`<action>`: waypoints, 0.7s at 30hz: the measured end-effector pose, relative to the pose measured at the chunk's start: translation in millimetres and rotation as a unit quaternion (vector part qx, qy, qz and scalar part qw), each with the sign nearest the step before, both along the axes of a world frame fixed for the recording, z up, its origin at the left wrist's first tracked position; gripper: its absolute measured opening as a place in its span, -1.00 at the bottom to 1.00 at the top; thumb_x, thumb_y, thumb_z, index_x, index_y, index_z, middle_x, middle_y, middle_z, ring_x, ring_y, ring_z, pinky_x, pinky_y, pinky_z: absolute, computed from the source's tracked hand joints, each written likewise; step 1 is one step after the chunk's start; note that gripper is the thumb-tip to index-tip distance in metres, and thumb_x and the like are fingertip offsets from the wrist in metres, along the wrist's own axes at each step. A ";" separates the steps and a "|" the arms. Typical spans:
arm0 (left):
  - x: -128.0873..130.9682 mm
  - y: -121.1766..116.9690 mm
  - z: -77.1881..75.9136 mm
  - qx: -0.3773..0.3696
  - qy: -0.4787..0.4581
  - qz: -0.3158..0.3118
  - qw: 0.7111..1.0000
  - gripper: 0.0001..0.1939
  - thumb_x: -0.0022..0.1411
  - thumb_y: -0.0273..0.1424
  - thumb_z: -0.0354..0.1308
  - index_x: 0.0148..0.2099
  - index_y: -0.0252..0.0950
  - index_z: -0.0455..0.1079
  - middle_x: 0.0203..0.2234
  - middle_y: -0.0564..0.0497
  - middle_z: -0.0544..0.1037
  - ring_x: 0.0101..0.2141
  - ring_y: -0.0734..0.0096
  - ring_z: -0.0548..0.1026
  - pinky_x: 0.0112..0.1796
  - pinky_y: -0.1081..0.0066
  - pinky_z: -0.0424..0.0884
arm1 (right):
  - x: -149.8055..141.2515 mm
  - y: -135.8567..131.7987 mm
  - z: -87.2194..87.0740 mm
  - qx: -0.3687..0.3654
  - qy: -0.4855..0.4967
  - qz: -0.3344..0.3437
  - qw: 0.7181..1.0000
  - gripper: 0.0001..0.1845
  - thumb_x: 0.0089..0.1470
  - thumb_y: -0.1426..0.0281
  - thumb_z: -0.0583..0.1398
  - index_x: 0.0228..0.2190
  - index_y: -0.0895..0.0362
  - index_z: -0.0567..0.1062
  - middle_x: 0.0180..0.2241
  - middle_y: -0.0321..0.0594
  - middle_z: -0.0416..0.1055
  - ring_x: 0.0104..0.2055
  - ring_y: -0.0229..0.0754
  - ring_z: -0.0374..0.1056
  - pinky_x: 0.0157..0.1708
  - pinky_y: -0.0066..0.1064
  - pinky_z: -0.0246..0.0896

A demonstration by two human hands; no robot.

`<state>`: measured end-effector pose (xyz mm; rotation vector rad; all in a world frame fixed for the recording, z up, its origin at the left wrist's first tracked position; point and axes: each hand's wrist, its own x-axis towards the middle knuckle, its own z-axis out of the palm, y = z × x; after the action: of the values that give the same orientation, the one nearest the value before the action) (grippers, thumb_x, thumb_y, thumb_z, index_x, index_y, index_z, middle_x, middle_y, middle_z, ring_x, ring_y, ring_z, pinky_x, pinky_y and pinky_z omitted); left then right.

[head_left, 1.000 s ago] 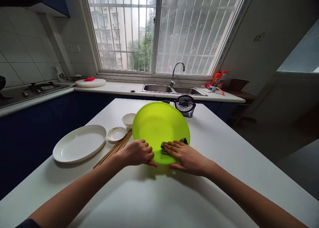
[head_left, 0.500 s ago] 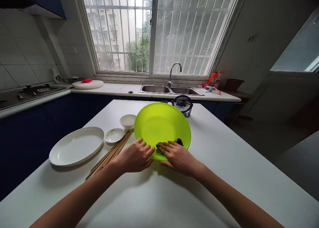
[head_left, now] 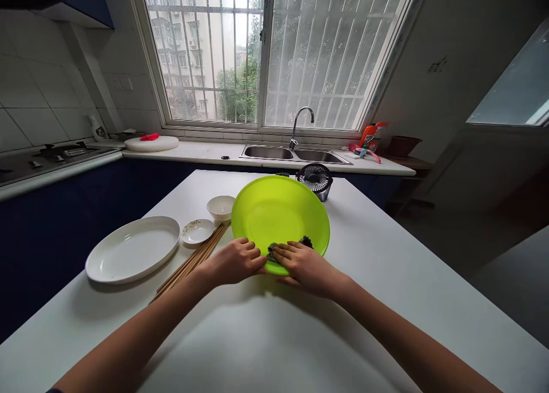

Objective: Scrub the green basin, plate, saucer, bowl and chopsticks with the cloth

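Note:
A lime-green plastic basin [head_left: 278, 207] is tilted with its inside facing me, over the white table. My left hand [head_left: 240, 260] grips its near rim, fingers curled over the edge. My right hand [head_left: 305, 267] presses a dark grey cloth [head_left: 273, 254] against the inner wall near the rim, its fingers lying over the cloth and the thumb below the rim. Left of the basin lie a bundle of wooden chopsticks [head_left: 193, 262], a small floral dish [head_left: 198, 231] and a white bowl [head_left: 220, 207].
A large white oval plate [head_left: 134, 250] lies at the table's left. Behind the basin stands a small black fan [head_left: 315, 180]. Along the window counter are a double sink [head_left: 295, 154], a round white board [head_left: 151, 143] with a red cloth, and orange bottles [head_left: 369, 135].
Almost nothing differs. Both hands have shifted very slightly upward in view, still at the basin's near rim; the cloth stays under my right hand.

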<state>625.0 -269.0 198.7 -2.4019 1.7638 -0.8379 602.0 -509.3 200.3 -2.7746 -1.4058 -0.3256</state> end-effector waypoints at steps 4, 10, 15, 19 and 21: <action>4.2 6.9 5.3 -0.007 0.014 -0.019 1.000 -0.71 0.44 -0.26 -0.01 -0.26 -0.30 0.40 -0.44 0.01 0.56 -0.45 0.40 0.47 -0.38 0.34 0.32 | 0.9 -1.7 4.5 -0.007 0.018 0.004 1.000 -0.40 0.23 0.12 0.21 0.10 0.33 0.45 0.10 0.16 0.42 0.13 0.13 0.38 0.13 -0.05 0.28; 11.2 25.8 7.4 -0.040 0.039 -0.026 0.998 -0.59 0.44 -0.18 -0.07 -0.38 -0.29 0.36 -0.53 0.03 0.50 -0.52 0.43 0.42 -0.42 0.37 0.29 | 4.3 0.6 9.3 -0.002 0.039 0.023 0.999 -0.39 0.24 0.01 0.14 0.03 0.26 0.52 0.01 0.09 0.51 0.06 0.07 0.44 0.07 -0.11 0.30; 17.4 34.3 8.6 -0.061 0.073 -0.016 0.995 -0.53 0.45 -0.14 -0.15 -0.40 -0.28 0.33 -0.59 0.04 0.45 -0.55 0.43 0.39 -0.45 0.38 0.24 | 10.0 4.0 13.1 0.007 0.069 0.029 0.997 -0.41 0.29 -0.04 0.05 -0.05 0.15 0.58 -0.10 -0.01 0.57 -0.03 -0.01 0.48 0.00 -0.20 0.30; 13.8 32.6 13.6 -0.065 0.076 0.007 0.995 -0.55 0.43 -0.15 -0.13 -0.44 -0.27 0.30 -0.63 0.07 0.40 -0.60 0.44 0.33 -0.47 0.37 0.19 | 11.9 8.6 14.9 0.008 0.081 0.034 0.996 -0.41 0.31 -0.04 0.00 -0.05 0.11 0.59 -0.11 -0.05 0.58 -0.03 -0.04 0.48 -0.02 -0.23 0.30; 7.5 27.0 16.1 -0.054 0.052 0.027 0.997 -0.55 0.42 -0.16 -0.11 -0.46 -0.26 0.29 -0.62 0.05 0.41 -0.58 0.42 0.34 -0.47 0.36 0.18 | 10.8 10.1 14.2 0.008 0.075 0.032 0.997 -0.40 0.31 -0.05 0.00 -0.05 0.12 0.58 -0.10 -0.04 0.58 -0.04 -0.03 0.49 -0.03 -0.22 0.30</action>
<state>632.5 -242.0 214.8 -2.5946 1.7200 -0.8392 612.8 -499.1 214.4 -2.6698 -1.4466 -0.1237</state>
